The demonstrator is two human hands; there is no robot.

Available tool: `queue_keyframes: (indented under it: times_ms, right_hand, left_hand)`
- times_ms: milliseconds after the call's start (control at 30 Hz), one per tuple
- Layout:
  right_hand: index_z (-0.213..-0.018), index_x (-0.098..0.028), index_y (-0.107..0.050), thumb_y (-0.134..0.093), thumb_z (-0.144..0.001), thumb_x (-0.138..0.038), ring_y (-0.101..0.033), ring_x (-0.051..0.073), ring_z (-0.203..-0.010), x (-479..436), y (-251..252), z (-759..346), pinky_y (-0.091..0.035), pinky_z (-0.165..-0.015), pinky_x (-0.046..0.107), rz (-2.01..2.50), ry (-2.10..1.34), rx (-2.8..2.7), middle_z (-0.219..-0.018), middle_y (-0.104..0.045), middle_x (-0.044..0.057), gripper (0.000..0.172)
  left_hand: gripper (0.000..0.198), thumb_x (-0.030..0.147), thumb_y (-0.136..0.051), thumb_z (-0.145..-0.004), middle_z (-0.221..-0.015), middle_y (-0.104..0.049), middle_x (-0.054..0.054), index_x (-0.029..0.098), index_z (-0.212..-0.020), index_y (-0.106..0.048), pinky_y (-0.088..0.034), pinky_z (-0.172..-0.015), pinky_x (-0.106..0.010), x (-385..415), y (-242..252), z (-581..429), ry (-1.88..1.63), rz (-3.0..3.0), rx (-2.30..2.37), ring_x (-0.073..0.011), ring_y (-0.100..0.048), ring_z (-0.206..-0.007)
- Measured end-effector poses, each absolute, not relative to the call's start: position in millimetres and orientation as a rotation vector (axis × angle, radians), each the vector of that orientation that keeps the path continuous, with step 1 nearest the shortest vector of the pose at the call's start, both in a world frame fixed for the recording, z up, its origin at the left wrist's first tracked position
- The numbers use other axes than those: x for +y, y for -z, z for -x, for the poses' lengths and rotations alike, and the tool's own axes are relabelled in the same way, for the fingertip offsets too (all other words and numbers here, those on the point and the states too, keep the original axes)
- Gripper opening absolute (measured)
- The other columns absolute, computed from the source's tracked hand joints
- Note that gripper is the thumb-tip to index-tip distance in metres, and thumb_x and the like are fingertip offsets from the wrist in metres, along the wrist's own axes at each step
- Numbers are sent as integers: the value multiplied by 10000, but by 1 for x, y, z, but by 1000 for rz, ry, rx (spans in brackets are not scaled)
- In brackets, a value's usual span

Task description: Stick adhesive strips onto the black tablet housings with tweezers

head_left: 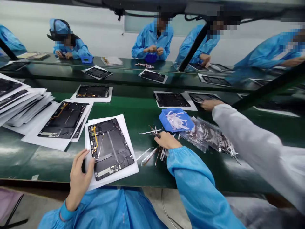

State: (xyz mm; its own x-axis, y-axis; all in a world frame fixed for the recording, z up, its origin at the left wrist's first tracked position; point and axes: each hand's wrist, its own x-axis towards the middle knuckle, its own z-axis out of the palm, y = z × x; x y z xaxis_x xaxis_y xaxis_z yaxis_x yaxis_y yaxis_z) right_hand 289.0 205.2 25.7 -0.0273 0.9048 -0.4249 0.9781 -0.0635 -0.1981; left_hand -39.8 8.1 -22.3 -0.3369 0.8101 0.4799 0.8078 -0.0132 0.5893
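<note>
Left grip: the left grip [78,179] is clenched on the left edge of a white paper sheet [130,168], thumb on top, well clear of the panel lying on it
Right grip: the right grip [168,140] reaches out over a scatter of thin white and metallic strips [149,156]; its fingers hide whether it is grasping one, so that cannot be told
Main item: a black rectangular tablet back panel [110,148], with a yellow flex cable [94,138] along its left side, lies on the sheet at the near edge of the bench
Handling: holding by the paper keeps fingers off the panel and cable
Bench: the green-topped bench [43,159] carries a tall stack of paper-backed black panels [23,101] at left
Supplies: a blue plastic tray of white strips [166,119] and clear plastic bags [202,133] lie far right of the panel
Co-worker: a white-sleeved arm [257,143] comes in from the right, its hand [211,104] over another black panel [171,100]
</note>
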Motion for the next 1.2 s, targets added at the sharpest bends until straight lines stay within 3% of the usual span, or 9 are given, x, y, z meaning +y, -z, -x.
queue_keyframes:
  times_ms: [200,400,500,600,700,833,1200]
  right_hand:
    - [-789,-167,-668,-498,-932,-286,-676,205,-797,188,-27,-307,-476,-717,290,-2086,768,2270,-788,-711,50,252]
    - [-682,-187,-635,-464,-851,-445,-663,247,-727,177,-26,-320,-460,-633,301,-2104,838,2402,-703,-699,63,352]
    - [-767,-188,-671,-493,-846,-547,-662,277,-680,166,-29,-310,-457,-603,346,-2258,695,2376,-706,-702,83,409]
    - [-941,-177,-695,-539,-889,-487,-693,291,-805,159,-40,-273,-505,-710,383,-2267,643,2605,-886,-730,118,351]
    - [-1038,-190,-681,-586,-922,-295,-687,232,-907,167,-50,-211,-523,-825,347,-1678,961,2916,-1018,-700,90,183]
    - [-1126,-211,-638,-649,-899,-173,-659,213,-999,195,-45,-134,-514,-897,345,-1272,1022,2907,-1072,-638,59,230]
    - [-965,-219,-586,-638,-892,-163,-607,223,-967,216,-18,-105,-483,-850,354,-1242,1028,2872,-1011,-554,40,105]
  left_hand:
    - [257,352,-575,-947,-1350,-567,-76,245,-1166,-657,-457,-1084,-429,8,22,39,-1113,-1850,2203,-257,-570,-1240]
    - [207,299,-587,-946,-1424,-500,-60,290,-1100,-724,-459,-1069,-461,6,19,38,-983,-1950,2171,-281,-492,-1324]
    - [228,275,-596,-942,-1459,-465,-74,281,-1135,-717,-396,-1127,-504,3,20,38,-968,-1976,2168,-302,-437,-1374]
    - [272,258,-603,-938,-1471,-453,-95,261,-1201,-675,-368,-1145,-529,1,20,37,-932,-2024,2166,-316,-406,-1398]
    - [276,241,-617,-928,-1458,-461,-106,248,-1202,-656,-378,-1136,-536,0,19,36,-920,-2036,2184,-324,-410,-1394]
    - [261,194,-615,-926,-1445,-464,-103,243,-1180,-650,-398,-1122,-512,-3,17,31,-1046,-1943,2195,-314,-418,-1387]
    - [221,113,-564,-947,-1394,-490,-57,251,-1095,-651,-451,-1061,-326,-22,-3,6,-1172,-1685,2037,-184,-506,-1282]
